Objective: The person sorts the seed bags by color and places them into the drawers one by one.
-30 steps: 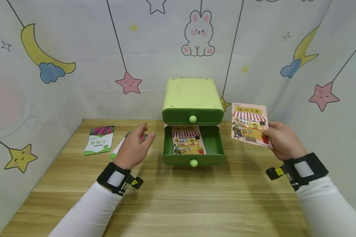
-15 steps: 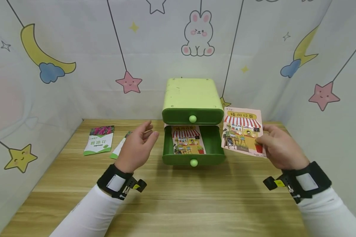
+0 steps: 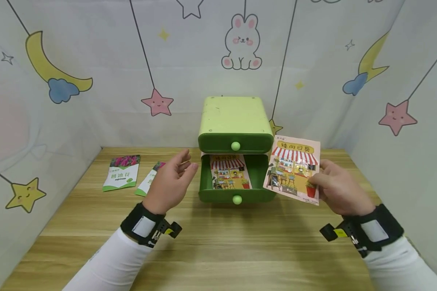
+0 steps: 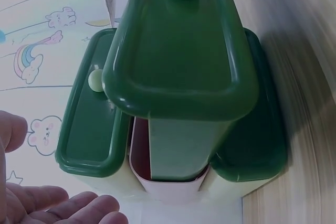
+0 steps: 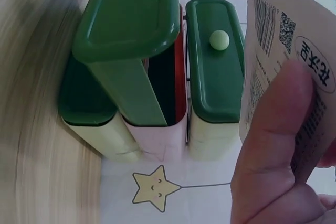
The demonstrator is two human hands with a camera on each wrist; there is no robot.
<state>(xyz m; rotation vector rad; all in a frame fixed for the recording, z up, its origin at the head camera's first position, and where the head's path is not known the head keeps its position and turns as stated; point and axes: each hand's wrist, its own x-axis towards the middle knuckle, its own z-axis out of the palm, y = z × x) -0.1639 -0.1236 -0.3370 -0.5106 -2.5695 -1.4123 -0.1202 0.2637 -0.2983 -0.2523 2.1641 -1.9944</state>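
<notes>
My right hand (image 3: 344, 188) pinches a pink seed packet (image 3: 289, 169) by its lower right edge, thumb on the front in the head view. The packet has a striped awning and shop picture, and its printed back (image 5: 281, 40) faces the right wrist camera. It stands tilted up beside the pulled-out green drawer (image 3: 258, 173), overlapping its right edge in the head view. Inside that drawer lies a like pink seed packet (image 3: 231, 171). Left of the drawer, my left hand (image 3: 171, 182) hovers with relaxed fingers, holding nothing.
The small cabinet (image 3: 236, 115) has a pale yellow-green top and a closed upper drawer (image 3: 218, 142); a closed bottom drawer (image 4: 257, 150) shows in the wrist views. Two white-and-green flower seed packets (image 3: 121, 173) lie on the wooden table at left, one partly behind my left hand.
My right hand has brought the pink packet left and down, closer to the open drawer. My left hand has shifted slightly right. The drawer and the other packets have stayed put.
</notes>
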